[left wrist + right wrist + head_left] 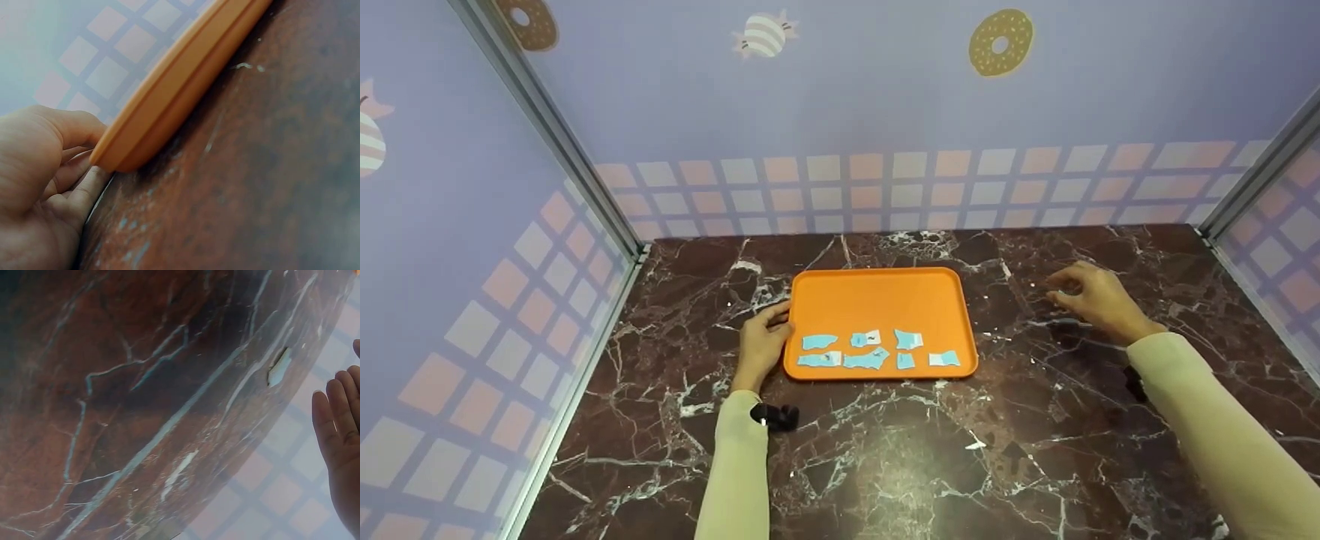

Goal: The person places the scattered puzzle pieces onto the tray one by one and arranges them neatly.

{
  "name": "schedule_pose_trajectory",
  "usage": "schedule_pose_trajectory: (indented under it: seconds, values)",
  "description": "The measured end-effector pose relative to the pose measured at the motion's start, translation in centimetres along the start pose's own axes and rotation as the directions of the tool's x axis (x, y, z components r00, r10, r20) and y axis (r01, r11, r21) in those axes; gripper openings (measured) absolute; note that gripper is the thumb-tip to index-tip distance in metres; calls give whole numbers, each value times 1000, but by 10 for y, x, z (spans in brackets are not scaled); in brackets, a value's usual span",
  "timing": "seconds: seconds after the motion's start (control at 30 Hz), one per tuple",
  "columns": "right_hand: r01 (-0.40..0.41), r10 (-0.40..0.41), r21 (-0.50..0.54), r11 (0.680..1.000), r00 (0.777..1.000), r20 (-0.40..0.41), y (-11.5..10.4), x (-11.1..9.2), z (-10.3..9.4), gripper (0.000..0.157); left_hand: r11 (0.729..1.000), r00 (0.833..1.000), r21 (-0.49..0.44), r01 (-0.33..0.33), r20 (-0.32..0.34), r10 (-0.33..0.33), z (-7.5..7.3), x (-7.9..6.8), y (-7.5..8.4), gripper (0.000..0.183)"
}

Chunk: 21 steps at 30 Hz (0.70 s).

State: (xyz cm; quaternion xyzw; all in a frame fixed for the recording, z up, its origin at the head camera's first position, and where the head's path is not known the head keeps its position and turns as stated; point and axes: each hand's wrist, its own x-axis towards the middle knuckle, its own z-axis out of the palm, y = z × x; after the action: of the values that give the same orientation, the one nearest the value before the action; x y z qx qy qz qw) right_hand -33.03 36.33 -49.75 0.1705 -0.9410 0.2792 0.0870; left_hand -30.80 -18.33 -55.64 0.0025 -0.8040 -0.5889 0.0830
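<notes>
An orange tray [877, 304] lies on the table, bearing several torn pieces of light-blue and white paper [866, 360] in two uneven rows along its near side. At the tray's left edge, my left hand [763, 345] grips the rim. The left wrist view shows the thumb against the rim [169, 84] and other fingers at its underside. My right hand [1099, 301] hovers over the table to the right of the tray, apart from it. Its fingers bend loosely and hold nothing; in the right wrist view, the hand [344, 433] appears at the right border.
The table [840, 465] is dark brown marble with white veins. A small pale flake [279, 368] shows near the right hand. Behind stands a lilac wall [870, 105] with a tile pattern; another wall [472, 247] bounds the left side.
</notes>
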Motion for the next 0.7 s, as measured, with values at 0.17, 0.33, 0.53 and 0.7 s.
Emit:
schedule_pose_trajectory:
  seconds: [0.17, 0.33, 0.53, 0.7]
  values:
    - [-34, 34, -13, 999, 999, 3, 6, -2, 0, 28, 1000, 1000, -4, 0, 2, 0, -1, 0, 1, 40]
    - [-74, 74, 1, 997, 997, 16, 12, -8, 1, 33, 1000, 1000, -12, 18, 8, -18, 0, 0, -1, 40]
    - [-87, 87, -8, 996, 996, -8, 20, -11, 4, 36, 999, 999, -8, 42, 5, -42, 1, 0, 0, 41]
    - [-115, 115, -9, 993, 993, 8, 23, -11, 5, 39, 1000, 1000, 0, 14, -5, -14, 1, 0, 1, 41]
